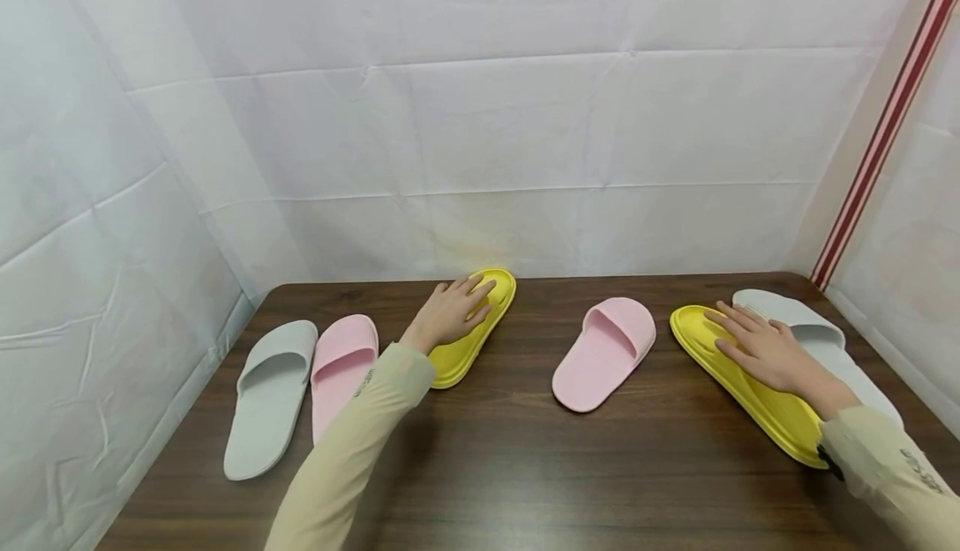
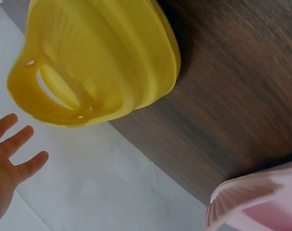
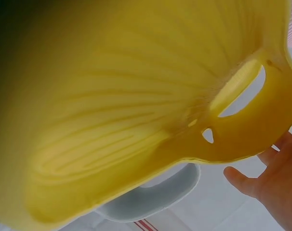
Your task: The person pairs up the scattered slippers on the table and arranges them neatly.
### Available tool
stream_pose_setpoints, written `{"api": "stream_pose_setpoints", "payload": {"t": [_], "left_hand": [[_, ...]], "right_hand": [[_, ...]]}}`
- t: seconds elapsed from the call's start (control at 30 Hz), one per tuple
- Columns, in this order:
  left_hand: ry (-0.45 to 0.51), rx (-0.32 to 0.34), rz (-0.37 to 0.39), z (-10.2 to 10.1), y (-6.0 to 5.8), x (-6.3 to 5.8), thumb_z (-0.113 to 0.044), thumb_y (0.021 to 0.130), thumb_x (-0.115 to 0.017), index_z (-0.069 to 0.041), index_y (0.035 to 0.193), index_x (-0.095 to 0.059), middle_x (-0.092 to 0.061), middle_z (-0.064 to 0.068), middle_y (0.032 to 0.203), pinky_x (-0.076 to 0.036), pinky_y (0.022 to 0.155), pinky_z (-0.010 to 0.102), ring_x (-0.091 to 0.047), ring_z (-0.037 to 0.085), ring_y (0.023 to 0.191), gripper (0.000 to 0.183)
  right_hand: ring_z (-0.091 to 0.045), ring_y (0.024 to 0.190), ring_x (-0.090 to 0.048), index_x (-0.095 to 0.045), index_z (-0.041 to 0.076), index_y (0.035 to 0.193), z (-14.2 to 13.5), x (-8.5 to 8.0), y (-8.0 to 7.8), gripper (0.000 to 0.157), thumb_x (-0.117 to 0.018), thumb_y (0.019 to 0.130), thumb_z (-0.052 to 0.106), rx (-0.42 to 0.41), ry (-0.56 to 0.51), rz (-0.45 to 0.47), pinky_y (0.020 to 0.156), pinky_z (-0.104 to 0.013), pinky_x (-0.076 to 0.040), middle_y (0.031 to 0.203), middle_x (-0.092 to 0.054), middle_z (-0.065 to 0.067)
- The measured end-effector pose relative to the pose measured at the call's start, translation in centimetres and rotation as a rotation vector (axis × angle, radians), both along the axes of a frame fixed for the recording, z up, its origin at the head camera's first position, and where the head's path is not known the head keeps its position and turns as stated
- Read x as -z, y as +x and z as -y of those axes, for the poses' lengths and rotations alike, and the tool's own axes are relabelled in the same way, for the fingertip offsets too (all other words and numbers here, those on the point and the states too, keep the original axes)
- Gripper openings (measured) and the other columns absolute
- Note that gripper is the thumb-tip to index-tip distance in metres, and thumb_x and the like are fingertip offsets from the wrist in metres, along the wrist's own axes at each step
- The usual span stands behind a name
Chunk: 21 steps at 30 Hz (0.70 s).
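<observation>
Because each hand hangs over the strap end of a yellow slipper, the matching colour looks like the reason for this spread-arm pose; the strap probably offers the easiest edge to take. Left hand (image 1: 455, 315): fingers straight, fanned wide, gripping nothing; left yellow slipper (image 1: 461, 355) sits just under them, and the left wrist view shows fingertips apart from it. Right hand (image 1: 767, 351): fingers extended, thumb away from them, no grip visible; right yellow slipper (image 1: 750, 388) lies under them, contact can't be told. Both yellow toes angle inward, towards the gap between the hands, where a pink slipper (image 1: 603, 355) lies. Left of the left fingers: another pink slipper (image 1: 341, 376), then a grey slipper (image 1: 270, 405). Just beside the right fingers, outer side: a whitish slipper (image 1: 825, 351).
</observation>
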<state>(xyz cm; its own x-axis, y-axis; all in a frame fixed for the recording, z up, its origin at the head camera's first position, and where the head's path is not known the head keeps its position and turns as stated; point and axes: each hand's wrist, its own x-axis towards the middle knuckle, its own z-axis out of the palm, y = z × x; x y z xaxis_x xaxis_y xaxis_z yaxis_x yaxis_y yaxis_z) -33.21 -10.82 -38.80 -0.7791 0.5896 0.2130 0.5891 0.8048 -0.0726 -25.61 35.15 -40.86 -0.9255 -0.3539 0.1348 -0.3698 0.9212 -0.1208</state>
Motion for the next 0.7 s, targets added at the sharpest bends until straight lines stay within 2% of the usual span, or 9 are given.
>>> {"api": "stream_pose_setpoints", "payload": {"t": [0.43, 0.7], "left_hand": [[-0.036, -0.037, 0.090, 0.10, -0.08, 0.60, -0.035, 0.095, -0.039, -0.018, 0.138, -0.035, -0.039, 0.012, 0.139, -0.034, 0.097, 0.052, -0.039, 0.028, 0.127, 0.047], [-0.040, -0.041, 0.103, 0.13, -0.20, 0.67, -0.036, 0.094, -0.039, -0.019, 0.137, -0.036, -0.040, 0.010, 0.139, -0.034, 0.097, 0.053, -0.038, 0.027, 0.127, 0.046]], "right_hand": [[-0.045, 0.126, -0.026, -0.032, 0.011, 0.138, -0.42, -0.13, -0.37, 0.051, -0.035, 0.095, 0.039, 0.009, 0.051, 0.078, 0.089, -0.069, -0.017, 0.143, -0.027, -0.021], [-0.047, 0.126, -0.026, -0.034, 0.011, 0.136, -0.30, -0.73, -0.62, 0.052, -0.035, 0.094, 0.042, 0.013, 0.089, 0.115, 0.089, -0.069, -0.019, 0.141, -0.029, -0.022]]}}
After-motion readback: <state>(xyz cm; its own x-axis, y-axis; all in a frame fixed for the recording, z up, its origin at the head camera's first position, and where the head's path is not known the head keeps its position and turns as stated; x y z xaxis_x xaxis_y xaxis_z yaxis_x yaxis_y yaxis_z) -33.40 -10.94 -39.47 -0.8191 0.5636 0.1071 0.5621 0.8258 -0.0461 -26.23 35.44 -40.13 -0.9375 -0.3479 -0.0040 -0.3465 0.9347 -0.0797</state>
